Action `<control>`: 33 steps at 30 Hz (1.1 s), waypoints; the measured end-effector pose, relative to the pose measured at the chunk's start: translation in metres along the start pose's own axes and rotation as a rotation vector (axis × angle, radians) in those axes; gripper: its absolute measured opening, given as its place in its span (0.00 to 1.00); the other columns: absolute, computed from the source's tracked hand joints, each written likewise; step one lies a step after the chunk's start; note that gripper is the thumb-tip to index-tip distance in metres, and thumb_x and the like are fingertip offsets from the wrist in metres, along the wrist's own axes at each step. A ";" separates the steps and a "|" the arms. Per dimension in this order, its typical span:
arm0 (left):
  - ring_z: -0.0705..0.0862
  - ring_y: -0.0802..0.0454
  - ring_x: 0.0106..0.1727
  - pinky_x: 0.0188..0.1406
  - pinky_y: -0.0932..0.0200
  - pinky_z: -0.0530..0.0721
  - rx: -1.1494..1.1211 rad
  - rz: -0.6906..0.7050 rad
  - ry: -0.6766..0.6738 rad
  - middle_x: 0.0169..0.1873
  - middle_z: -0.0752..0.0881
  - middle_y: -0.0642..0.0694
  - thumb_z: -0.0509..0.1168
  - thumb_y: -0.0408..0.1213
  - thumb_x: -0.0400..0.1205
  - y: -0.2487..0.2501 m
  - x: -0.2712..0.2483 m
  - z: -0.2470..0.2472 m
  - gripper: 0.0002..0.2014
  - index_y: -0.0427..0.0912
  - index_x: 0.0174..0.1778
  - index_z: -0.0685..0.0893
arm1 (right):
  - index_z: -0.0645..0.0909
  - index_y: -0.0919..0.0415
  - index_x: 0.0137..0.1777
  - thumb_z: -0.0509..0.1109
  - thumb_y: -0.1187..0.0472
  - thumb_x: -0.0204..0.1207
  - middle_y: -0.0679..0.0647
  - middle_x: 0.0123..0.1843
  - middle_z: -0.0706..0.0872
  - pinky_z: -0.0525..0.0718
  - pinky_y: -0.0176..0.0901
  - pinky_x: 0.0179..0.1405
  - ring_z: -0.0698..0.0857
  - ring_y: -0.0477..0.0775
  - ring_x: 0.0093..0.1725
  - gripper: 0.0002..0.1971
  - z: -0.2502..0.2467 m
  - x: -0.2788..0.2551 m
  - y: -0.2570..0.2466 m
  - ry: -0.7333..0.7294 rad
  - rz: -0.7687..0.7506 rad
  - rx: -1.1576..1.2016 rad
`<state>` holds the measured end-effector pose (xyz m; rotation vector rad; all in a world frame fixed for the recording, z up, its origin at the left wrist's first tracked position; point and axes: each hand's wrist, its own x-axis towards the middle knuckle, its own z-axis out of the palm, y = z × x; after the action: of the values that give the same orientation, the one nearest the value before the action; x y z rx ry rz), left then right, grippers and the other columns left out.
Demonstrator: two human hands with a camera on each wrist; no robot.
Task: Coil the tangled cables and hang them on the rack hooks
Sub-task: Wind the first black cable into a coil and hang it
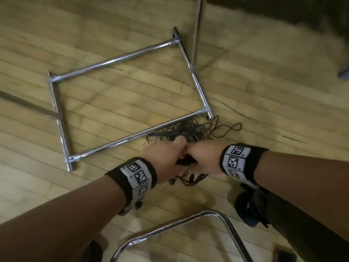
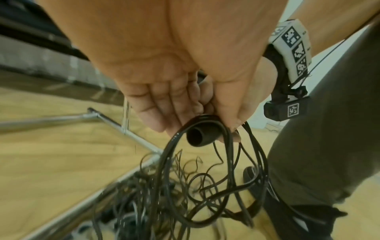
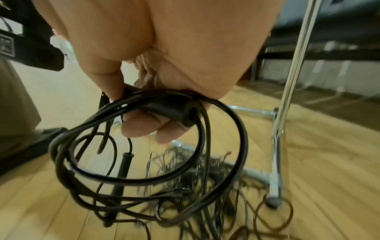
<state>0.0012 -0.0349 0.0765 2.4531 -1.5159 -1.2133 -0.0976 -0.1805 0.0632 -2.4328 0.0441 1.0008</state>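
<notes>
A heap of tangled black cables (image 1: 192, 129) lies on the wooden floor against the near bar of the chrome rack base (image 1: 117, 60). My two hands meet just above the heap. My left hand (image 1: 170, 154) grips several looped strands and a black cylindrical plug end (image 2: 198, 132), with fingers and thumb curled round them. The right hand (image 1: 204, 157) holds the same bundle; its fingers (image 3: 144, 126) wrap the plug end (image 3: 174, 110) and a round cable loop (image 3: 232, 146). More strands hang from the loop into the tangle (image 3: 205, 186), also seen under the left hand (image 2: 144, 203).
The rack's upright pole (image 1: 197, 31) rises from the far right side of the base. A curved chrome tube (image 1: 170, 225) crosses the bottom of the head view. My dark shoe (image 1: 251, 207) stands by the cables. A dark object (image 1: 343, 74) sits at the right edge.
</notes>
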 end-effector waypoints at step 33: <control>0.91 0.44 0.34 0.49 0.37 0.93 -0.593 0.182 0.317 0.30 0.87 0.49 0.73 0.51 0.81 0.142 -0.358 -0.245 0.08 0.52 0.43 0.85 | 0.84 0.52 0.51 0.61 0.53 0.89 0.50 0.41 0.84 0.91 0.55 0.39 0.88 0.51 0.37 0.11 -0.211 -0.336 -0.268 0.759 -0.228 0.032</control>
<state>-0.0378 0.0740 0.5188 1.9542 -1.0697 -0.9944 -0.1477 -0.0975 0.5318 -2.5695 0.0399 -0.0528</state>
